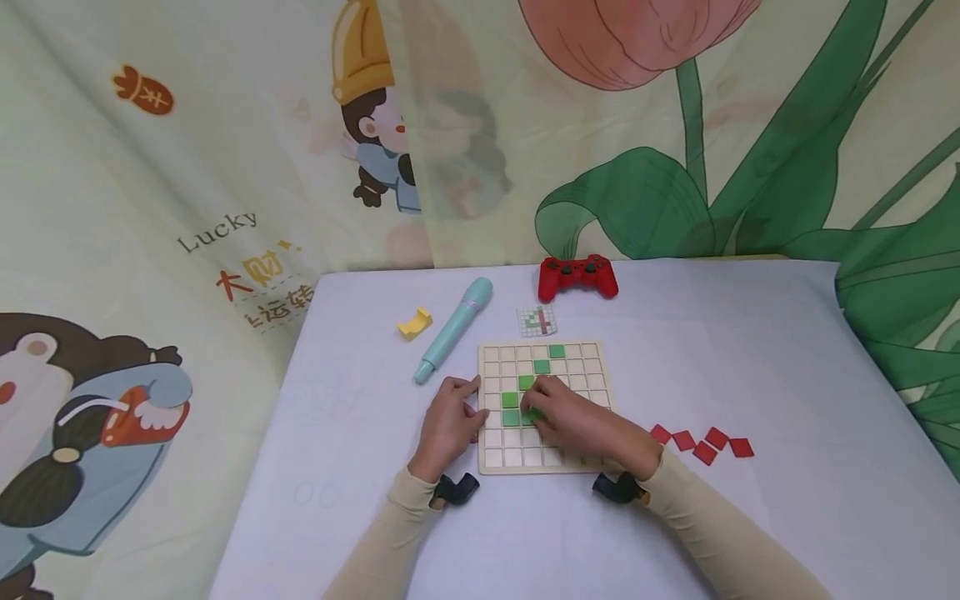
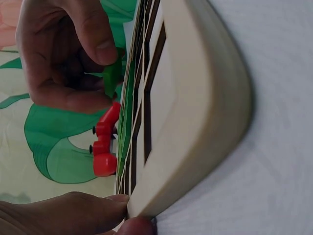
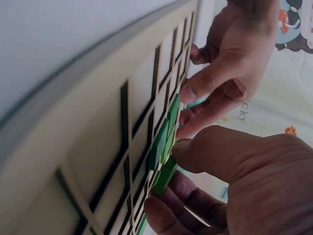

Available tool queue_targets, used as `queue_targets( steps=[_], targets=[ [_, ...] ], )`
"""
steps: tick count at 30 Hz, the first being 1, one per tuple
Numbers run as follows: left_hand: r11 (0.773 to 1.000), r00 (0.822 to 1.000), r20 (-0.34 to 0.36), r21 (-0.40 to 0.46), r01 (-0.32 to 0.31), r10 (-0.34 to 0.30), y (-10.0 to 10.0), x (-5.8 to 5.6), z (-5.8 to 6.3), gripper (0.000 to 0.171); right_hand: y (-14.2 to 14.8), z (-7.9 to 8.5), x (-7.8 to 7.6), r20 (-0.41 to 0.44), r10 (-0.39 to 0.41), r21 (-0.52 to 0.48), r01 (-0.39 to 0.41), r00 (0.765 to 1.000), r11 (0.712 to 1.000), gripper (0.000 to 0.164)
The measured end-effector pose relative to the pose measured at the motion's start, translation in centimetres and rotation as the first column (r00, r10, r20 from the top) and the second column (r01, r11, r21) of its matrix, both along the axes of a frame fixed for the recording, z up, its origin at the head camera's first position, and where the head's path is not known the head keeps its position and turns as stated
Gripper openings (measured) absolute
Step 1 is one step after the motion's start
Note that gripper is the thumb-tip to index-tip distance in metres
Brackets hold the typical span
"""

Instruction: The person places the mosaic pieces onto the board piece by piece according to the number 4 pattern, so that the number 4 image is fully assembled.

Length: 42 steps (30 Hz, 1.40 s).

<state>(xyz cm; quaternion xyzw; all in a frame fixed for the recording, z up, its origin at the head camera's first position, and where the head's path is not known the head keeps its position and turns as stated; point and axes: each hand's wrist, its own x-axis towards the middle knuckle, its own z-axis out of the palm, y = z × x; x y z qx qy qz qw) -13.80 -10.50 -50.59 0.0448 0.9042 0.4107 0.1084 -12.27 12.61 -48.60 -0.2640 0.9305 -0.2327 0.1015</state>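
A pale wooden grid board (image 1: 491,468) lies flat on the table. Green square tiles (image 1: 510,400) fill several of its cells, mostly in a diagonal rising to the far right. At the board's left edge, my left hand (image 1: 447,425) holds the frame between thumb and fingers. My right hand (image 1: 581,419) reaches over the middle of the board. Between its thumb and fingers it pinches a green tile (image 3: 166,177), tilted just above the grid in the right wrist view. In the head view this tile is mostly covered by the fingers.
Several red tiles (image 1: 705,452) lie right of the board, partly behind the right forearm. Beyond the board are a small patterned grid card (image 1: 537,321) and a red game controller (image 1: 577,279). A mint-green microphone-shaped object (image 1: 453,331) and a curved yellow piece (image 1: 416,323) lie at the back left.
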Motion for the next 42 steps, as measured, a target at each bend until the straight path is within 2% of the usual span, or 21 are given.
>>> queue_targets(
  steps=[9, 18, 26, 42],
  targets=[
    [1.000, 1.000, 0.018, -0.008, 0.002, -0.002, -0.1, -0.1, 0.1, 0.065, -0.4, -0.3, 0.0, -0.024, 0.018, 0.070, -0.017, 1.000, 0.997, 0.022],
    [1.000, 1.000, 0.019, -0.015, -0.012, 0.012, -0.1, -0.2, 0.1, 0.065, -0.4, -0.3, -0.2, -0.013, 0.043, 0.074, -0.042, 0.999, 0.996, 0.025],
    [1.000, 1.000, 0.012, -0.014, -0.006, 0.007, -0.1, -0.2, 0.2, 0.065, -0.8, -0.4, -0.5, -0.033, 0.061, 0.130, -0.056, 0.998, 0.990, 0.019],
    [1.000, 1.000, 0.006, -0.008, 0.000, 0.001, 0.0, -0.1, 0.4, 0.065, -0.5, -0.2, -1.0, -0.034, 0.129, 0.096, -0.125, 0.991, 0.987, 0.019]
  ],
)
